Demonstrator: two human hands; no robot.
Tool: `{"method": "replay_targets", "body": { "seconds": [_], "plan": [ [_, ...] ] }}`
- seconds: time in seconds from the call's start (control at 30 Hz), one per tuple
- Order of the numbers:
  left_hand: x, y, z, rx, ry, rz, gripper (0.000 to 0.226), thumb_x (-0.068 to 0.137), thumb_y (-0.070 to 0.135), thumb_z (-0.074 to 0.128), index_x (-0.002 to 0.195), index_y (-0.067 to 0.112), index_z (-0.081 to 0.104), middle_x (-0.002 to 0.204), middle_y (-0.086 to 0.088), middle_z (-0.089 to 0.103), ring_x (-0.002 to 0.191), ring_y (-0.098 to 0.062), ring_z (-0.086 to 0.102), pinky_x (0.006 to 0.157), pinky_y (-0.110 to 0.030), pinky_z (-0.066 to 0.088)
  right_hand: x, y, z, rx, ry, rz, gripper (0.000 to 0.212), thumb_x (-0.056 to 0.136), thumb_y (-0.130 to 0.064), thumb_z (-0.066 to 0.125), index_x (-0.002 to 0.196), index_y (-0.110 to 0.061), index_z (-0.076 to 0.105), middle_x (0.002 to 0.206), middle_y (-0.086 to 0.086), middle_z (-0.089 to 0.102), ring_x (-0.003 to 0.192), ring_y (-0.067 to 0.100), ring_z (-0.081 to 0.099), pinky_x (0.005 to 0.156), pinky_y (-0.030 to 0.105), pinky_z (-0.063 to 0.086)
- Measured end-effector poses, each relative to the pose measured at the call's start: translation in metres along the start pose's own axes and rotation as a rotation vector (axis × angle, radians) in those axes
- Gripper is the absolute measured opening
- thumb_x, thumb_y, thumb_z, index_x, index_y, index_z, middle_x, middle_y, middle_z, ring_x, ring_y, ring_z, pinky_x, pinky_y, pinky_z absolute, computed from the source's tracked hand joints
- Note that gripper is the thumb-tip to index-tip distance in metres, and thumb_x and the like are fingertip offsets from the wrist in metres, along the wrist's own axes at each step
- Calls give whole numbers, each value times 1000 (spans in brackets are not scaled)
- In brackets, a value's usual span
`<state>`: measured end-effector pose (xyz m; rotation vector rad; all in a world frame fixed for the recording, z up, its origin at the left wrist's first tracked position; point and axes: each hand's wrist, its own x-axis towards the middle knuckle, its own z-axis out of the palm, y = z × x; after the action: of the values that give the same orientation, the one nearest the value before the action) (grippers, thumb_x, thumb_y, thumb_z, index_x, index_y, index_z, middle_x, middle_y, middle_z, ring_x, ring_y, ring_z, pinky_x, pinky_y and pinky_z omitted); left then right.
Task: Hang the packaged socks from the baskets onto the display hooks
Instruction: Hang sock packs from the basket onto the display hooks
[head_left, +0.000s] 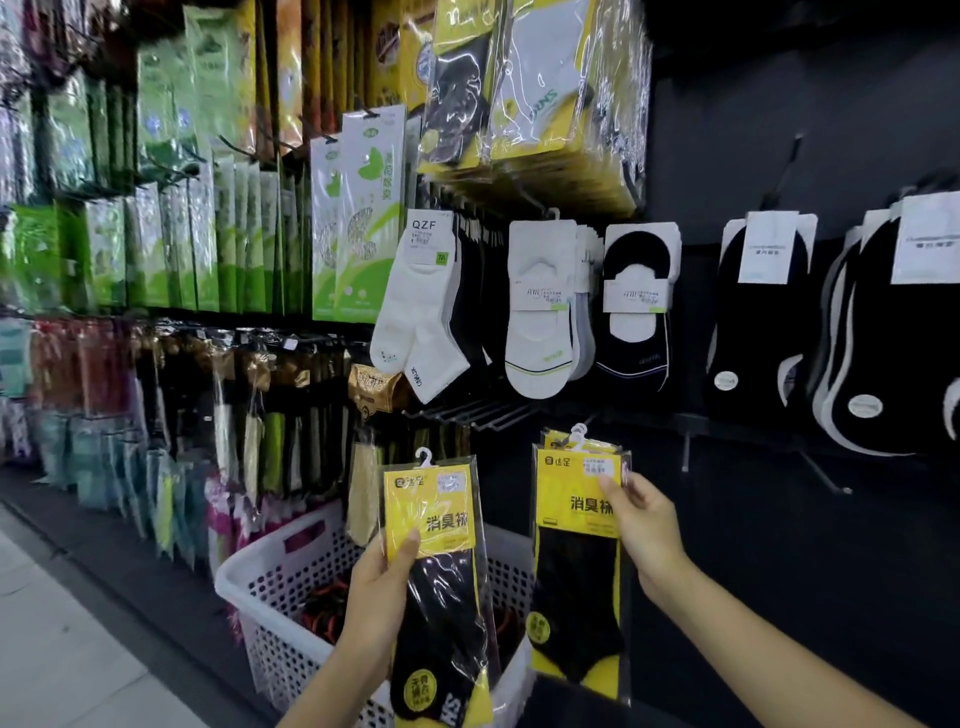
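**sockwall_q:** so where are the packs, on the wall or not?

**aisle_nine:** not on the wall, both are held up in front of it. The left hand grips one black-and-yellow sock pack by its left edge, with the thumb pressed on the front of the yellow card and the fingers hidden behind. The right hand pinches a second sock pack of the same kind at the right edge of its card, thumb on the front. That one looks like a small stack, there's another card edge peeking out behind it. Each has a white plastic hanger loop on top, and neither loop is on anything.

**sockwall_q:** and the basket?

**aisle_nine:** the white perforated basket sits low by the shelving, right behind the left pack. There's some dark stuff with orange in it, too blurry to call.

**sockwall_q:** what's on the wall nearby?

**aisle_nine:** a row of bare black display hooks sticks out just above the two packs. Over those hang white QZF ankle socks, white no-show socks and black no-show socks. More yellow packs hang higher up, and green insole packs are to the left.
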<state>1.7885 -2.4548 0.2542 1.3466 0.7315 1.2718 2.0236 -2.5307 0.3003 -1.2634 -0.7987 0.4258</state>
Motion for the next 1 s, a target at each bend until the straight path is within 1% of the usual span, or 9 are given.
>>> {"method": "replay_targets", "body": {
  "seconds": [0.13, 0.2, 0.33, 0.43, 0.6, 0.67, 0.73, 0.83, 1.0],
  "plan": [
    [5, -2, 2, -15, 5, 5, 14, 95, 28, 51, 101, 36, 62, 91, 25, 72, 86, 12, 64, 72, -14, 41, 18, 10, 13, -67, 43, 8, 14, 94, -19, 57, 96, -11, 68, 100, 15, 70, 100, 33, 65, 92, 49, 52],
    [8, -3, 3, -22, 5, 11, 16, 95, 28, 52, 104, 33, 63, 97, 19, 73, 91, 8, 65, 74, -15, 42, 28, 21, 20, -104, 100, 33, 19, 94, -22, 57, 96, -5, 67, 101, 23, 68, 99, 41, 62, 91, 54, 51],
    [15, -9, 7, -31, -4, 25, 14, 94, 28, 52, 103, 34, 61, 91, 24, 71, 84, 15, 63, 69, -10, 42, 46, 36, 24, -139, 195, 82, 23, 93, -25, 59, 98, -4, 66, 103, 23, 67, 97, 42, 63, 88, 50, 53],
    [19, -16, 8, -24, -28, 15, 15, 96, 27, 49, 102, 36, 60, 88, 30, 70, 81, 17, 62, 65, -7, 43, 58, 43, 21, -213, 315, 78, 30, 88, -32, 65, 109, -10, 66, 105, 7, 69, 97, 24, 64, 81, 36, 53],
    [22, -29, 12, -43, -19, -40, 16, 97, 24, 49, 103, 32, 62, 91, 22, 73, 81, 12, 65, 62, -7, 46, 70, 51, 17, -244, 438, 122, 17, 84, -32, 70, 89, -18, 61, 94, 2, 69, 74, 13, 57, 55, 22, 40],
    [22, -33, 15, -51, -13, -71, 16, 97, 23, 50, 103, 30, 62, 93, 15, 74, 81, 8, 67, 61, -8, 47, 69, 56, 14, -253, 479, 147, 17, 85, -26, 70, 94, -15, 61, 98, 5, 69, 74, 14, 56, 54, 23, 40],
    [22, -35, 19, -47, -22, -83, 16, 97, 22, 50, 103, 29, 62, 93, 15, 74, 81, 7, 67, 61, -7, 47, 62, 61, 9, -225, 516, 177, 23, 85, -21, 70, 103, -12, 60, 106, 10, 65, 80, 18, 56, 64, 27, 44],
    [20, -36, 29, -24, -78, -113, 17, 97, 23, 50, 106, 29, 62, 95, 16, 73, 86, 6, 67, 65, -9, 47, 40, 64, 7, -132, 371, 196, 25, 87, -23, 67, 107, -9, 62, 108, 11, 64, 87, 20, 58, 75, 33, 48],
    [13, -32, 53, 7, -209, -122, 20, 96, 23, 51, 112, 26, 63, 105, 10, 73, 95, 0, 67, 73, -13, 48, -8, 45, 8, 93, -166, 307, 31, 93, -40, 51, 104, -15, 64, 100, 5, 72, 94, 18, 69, 76, 27, 54]
  ]
}}
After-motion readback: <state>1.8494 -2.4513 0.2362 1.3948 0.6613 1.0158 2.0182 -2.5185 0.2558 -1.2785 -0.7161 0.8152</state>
